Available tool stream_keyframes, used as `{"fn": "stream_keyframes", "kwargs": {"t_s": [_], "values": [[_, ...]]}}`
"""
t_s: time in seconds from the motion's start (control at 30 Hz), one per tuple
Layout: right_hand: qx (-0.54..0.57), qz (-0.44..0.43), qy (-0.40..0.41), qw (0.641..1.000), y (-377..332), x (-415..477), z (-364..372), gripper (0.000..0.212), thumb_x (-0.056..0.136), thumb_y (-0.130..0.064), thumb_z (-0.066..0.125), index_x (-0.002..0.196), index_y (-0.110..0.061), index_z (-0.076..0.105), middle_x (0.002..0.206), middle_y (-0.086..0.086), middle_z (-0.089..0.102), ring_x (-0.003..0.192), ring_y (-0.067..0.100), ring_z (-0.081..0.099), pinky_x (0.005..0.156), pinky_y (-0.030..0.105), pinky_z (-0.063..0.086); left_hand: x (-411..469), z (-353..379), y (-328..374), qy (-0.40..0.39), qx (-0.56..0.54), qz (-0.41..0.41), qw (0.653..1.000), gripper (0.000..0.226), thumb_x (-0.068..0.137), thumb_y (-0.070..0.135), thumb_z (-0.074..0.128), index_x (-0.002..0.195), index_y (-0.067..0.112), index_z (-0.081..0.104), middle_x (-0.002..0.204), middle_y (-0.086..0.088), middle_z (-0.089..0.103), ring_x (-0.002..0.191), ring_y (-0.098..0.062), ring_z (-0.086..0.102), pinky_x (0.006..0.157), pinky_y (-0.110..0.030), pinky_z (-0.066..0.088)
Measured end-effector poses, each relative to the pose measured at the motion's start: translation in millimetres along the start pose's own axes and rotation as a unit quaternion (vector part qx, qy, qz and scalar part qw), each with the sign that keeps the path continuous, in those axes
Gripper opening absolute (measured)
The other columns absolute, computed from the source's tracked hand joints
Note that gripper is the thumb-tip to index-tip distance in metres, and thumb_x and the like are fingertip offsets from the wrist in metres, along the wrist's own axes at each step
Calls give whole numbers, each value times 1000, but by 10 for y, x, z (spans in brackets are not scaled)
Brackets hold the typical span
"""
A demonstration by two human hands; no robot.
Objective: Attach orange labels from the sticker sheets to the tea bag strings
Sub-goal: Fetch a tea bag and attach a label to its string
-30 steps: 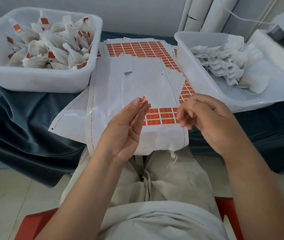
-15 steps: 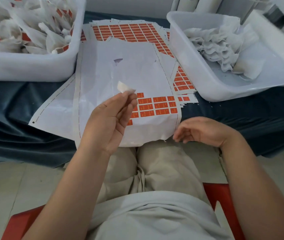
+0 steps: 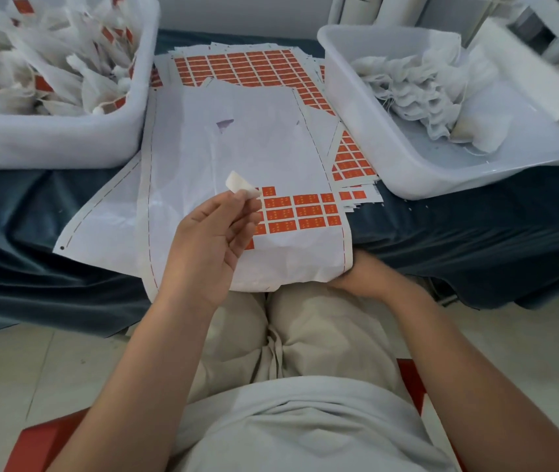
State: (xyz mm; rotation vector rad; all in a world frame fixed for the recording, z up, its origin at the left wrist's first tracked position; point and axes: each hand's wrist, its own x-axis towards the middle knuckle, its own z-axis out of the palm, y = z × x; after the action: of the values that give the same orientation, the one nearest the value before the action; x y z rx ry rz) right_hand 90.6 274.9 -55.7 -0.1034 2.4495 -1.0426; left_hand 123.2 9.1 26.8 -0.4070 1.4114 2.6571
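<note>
My left hand [image 3: 213, 240] is raised over the sticker sheet [image 3: 237, 148] and pinches a single peeled label [image 3: 241, 187] at its fingertips, white back facing me. A few rows of orange labels [image 3: 305, 212] remain on the sheet's near right part. My right hand [image 3: 363, 277] is low at the table's front edge, its fingers tucked under the sheet's overhanging corner and hidden. Unlabelled white tea bags [image 3: 414, 86] lie in the right bin [image 3: 407, 172]. Labelled tea bags [image 3: 67, 73] fill the left bin [image 3: 50, 141].
More sticker sheets [image 3: 247, 66] full of orange labels lie stacked at the back between the two white bins. A dark blue cloth [image 3: 475, 233] covers the table. White rolls [image 3: 366, 8] stand behind the right bin. I sit on a red chair [image 3: 33, 444].
My right hand dropped from beside the left hand to the table's front edge and slid under the sheet. The label in my left hand turned its white back to me. The view tilted down.
</note>
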Motion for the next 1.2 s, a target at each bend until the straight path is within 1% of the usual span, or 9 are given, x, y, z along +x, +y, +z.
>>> {"fn": "stream_keyframes", "kwargs": {"t_s": [0.1,0.37,0.5,0.6,0.67,0.8,0.87,1.0,1.2], "values": [[23,-27,26,999,-44,3,9,34,89,-52,78,110,-69,57,123,-35,60,111,-4,59,96,27,49,-9,4,26,7,4,-1,1000,16,100,22,71,98,14,85,100,-6,79,83,-10,73,70,-16,57],[-125,15,-69,990,-120,-113,-411,25,81,-50,85,103,-44,78,98,-28,75,96,-1,71,81,23,54,-12,40,-5,17,43,-1,999,16,98,24,73,87,22,84,80,3,70,65,-6,60,60,-16,54],[-58,-18,-52,997,-152,-97,-45,80,62,-57,94,132,-54,55,116,-40,58,104,-18,54,87,10,44,-2,51,-47,28,46,-5,999,14,98,22,74,87,21,83,78,3,67,64,-5,58,58,-17,53],[-27,-30,-21,999,-133,-46,69,55,74,-43,93,114,-59,59,106,-41,58,99,-15,57,84,13,47,6,45,-35,23,51,-2,998,15,97,23,74,86,22,82,77,4,65,63,-5,57,59,-17,53],[-62,-17,-14,998,-136,-43,-98,33,82,-41,87,110,-45,71,100,-30,69,92,-9,64,85,21,54,11,30,-27,22,58,-1,998,12,97,25,75,87,22,82,76,5,65,63,-5,57,59,-17,52],[-252,72,-158,952,-114,-283,-737,23,93,-54,72,91,-32,76,90,-9,76,73,3,68,64,23,52,10,16,-35,28,76,-1,997,10,96,26,75,94,21,83,81,3,68,67,-6,59,61,-18,53],[-175,95,-221,955,-132,-534,-1036,11,99,-42,69,96,-34,77,98,-2,79,76,6,73,63,22,54,6,31,-47,31,91,5,995,11,97,27,74,92,23,83,87,1,71,71,-8,62,66,-19,55],[45,-2,-152,987,-337,-884,-1275,21,98,-44,66,115,-33,70,111,11,78,89,29,76,72,33,61,-35,90,-69,24,146,30,988,16,88,41,78,88,26,81,74,4,58,67,-10,50,69,-26,47],[296,-106,-20,949,-1181,-804,-644,45,99,-58,54,77,-21,65,94,21,74,86,36,74,71,35,60,-168,223,-134,30,114,52,992,20,92,39,75,98,21,79,71,12,55,65,-4,49,71,-27,43]]}}
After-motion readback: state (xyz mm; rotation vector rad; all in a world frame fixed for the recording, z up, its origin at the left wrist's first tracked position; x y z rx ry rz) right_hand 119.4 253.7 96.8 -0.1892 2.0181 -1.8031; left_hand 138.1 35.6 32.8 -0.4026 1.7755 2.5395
